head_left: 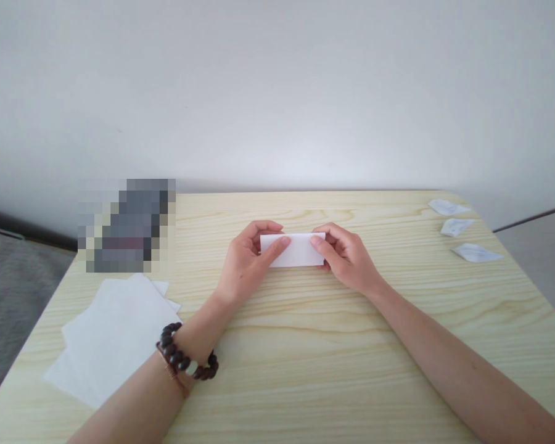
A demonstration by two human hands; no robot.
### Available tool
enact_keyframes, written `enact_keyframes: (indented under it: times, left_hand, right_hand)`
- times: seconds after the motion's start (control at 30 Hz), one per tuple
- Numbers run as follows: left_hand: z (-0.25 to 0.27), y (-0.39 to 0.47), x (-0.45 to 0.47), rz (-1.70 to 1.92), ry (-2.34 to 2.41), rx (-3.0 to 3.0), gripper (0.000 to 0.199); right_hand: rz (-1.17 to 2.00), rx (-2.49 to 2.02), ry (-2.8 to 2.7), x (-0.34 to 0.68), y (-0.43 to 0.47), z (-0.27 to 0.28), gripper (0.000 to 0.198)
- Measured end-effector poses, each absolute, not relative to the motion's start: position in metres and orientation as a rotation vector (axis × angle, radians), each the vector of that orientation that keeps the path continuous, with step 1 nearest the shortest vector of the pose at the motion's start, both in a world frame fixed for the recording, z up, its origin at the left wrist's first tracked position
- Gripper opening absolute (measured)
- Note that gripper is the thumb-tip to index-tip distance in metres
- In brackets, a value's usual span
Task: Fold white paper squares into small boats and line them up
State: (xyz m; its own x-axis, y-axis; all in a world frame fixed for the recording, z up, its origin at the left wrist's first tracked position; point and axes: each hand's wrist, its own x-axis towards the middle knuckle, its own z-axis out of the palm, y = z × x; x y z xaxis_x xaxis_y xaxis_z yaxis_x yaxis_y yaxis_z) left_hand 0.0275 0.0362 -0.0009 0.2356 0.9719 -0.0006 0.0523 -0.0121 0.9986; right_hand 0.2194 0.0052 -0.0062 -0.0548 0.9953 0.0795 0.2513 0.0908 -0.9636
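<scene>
A small white strip of folded paper (298,251) is held level above the middle of the table, its long side running left to right. My left hand (248,259) grips its left end, thumb on the near face and fingers behind. At the other end my right hand (345,254) pinches it the same way, the thumb near the top edge. The fingers behind the paper are partly hidden. Dark beads and a thin reddish band circle my left wrist.
Loose white sheets (120,333) lie overlapping at the left, partly under my left forearm. Behind them is a dark, pixelated object (132,228). Three small folded paper pieces (476,251) lie along the right edge of the wood-grain table (305,370). A pale wall (277,92) stands behind.
</scene>
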Motion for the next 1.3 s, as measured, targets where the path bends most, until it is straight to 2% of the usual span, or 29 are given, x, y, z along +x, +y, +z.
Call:
enact_keyframes:
  times: [0.17, 0.43, 1.3]
  left_hand:
    - [-0.0032, 0.0355, 0.0283, 1.015, 1.087, 1.353, 0.030]
    - [-0.0003, 0.0339, 0.0297, 0.912, 1.067, 1.365, 0.032]
    - [0.0033, 0.0340, 0.0301, 0.939, 1.106, 1.392, 0.027]
  right_hand:
    - [1.072, -1.279, -1.436, 0.2180, 0.0055, -0.0055, 0.023]
    - [0.911, -1.357, -1.528, 0.2211, 0.0076, -0.0065, 0.023]
    - [0.957, -1.280, -1.521, 0.2211, 0.0055, -0.0059, 0.017]
